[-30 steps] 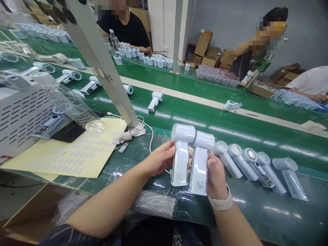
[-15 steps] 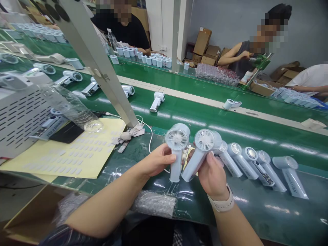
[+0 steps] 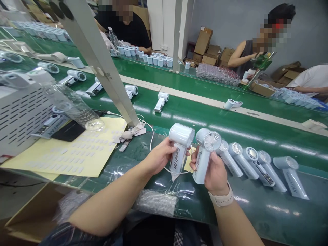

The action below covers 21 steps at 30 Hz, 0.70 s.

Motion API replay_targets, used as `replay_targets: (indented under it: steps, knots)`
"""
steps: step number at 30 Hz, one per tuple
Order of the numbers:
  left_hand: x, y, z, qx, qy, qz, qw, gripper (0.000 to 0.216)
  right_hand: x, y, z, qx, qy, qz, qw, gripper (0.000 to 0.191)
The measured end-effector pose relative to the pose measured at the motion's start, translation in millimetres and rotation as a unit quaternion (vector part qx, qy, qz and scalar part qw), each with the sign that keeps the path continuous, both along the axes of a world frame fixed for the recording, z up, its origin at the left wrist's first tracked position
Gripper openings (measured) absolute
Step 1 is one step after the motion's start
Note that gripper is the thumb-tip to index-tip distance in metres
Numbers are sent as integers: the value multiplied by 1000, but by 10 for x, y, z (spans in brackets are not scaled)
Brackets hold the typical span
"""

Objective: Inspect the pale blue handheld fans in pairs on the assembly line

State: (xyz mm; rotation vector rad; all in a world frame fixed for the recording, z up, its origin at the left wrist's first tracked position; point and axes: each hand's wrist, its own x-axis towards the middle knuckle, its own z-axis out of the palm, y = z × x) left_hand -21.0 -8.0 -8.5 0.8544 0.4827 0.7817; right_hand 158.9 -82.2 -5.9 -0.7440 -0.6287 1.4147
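My left hand [image 3: 159, 159] grips a white handheld fan [image 3: 179, 148] by its handle; the side lettered "SpeedFAN" faces me. My right hand [image 3: 214, 172] holds a second white fan [image 3: 205, 153] upright, its round grille turned toward me. Both fans hang just above the dark green bench mat [image 3: 143, 153]. To the right of my right hand a row of several more fans [image 3: 252, 164] lies on the mat, heads up. A pale watch strap [image 3: 221, 200] sits on my right wrist.
A yellow sticker sheet [image 3: 74, 150], a clear bottle [image 3: 74, 107], a dark phone [image 3: 68, 131] and a perforated white box [image 3: 19, 116] lie left. A slanted metal post [image 3: 107, 77] stands ahead. The green conveyor [image 3: 194, 112] carries loose fans. Other people work across it beside cardboard boxes [image 3: 205, 41].
Both hands have twisted their fans: from backs toward me, to grilles toward me, and now the left fan shows its lettered side. Fans on the conveyor have drifted right.
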Motion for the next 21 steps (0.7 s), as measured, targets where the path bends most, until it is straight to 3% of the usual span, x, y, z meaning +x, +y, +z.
replay_targets:
  steps: [4, 9, 14, 18, 21]
  knots:
    - [-1, -3, 3, 33, 27, 0, 999, 48, 54, 10, -21, 12, -21, -6, 1000, 36]
    - [26, 3, 8, 52, 33, -11, 998, 65, 63, 23, -50, -34, -59, -103, 992, 31]
    - [74, 20, -5, 59, 22, -6, 998, 72, 87, 53, -88, -71, -98, -110, 987, 30]
    - [50, 21, 4, 83, 40, 1, 996, 65, 131, 40, -150, -29, -128, -109, 985, 30]
    - [8, 9, 38, 159, 113, 40, 980, 53, 151, -15, -156, 56, -224, -103, 967, 42]
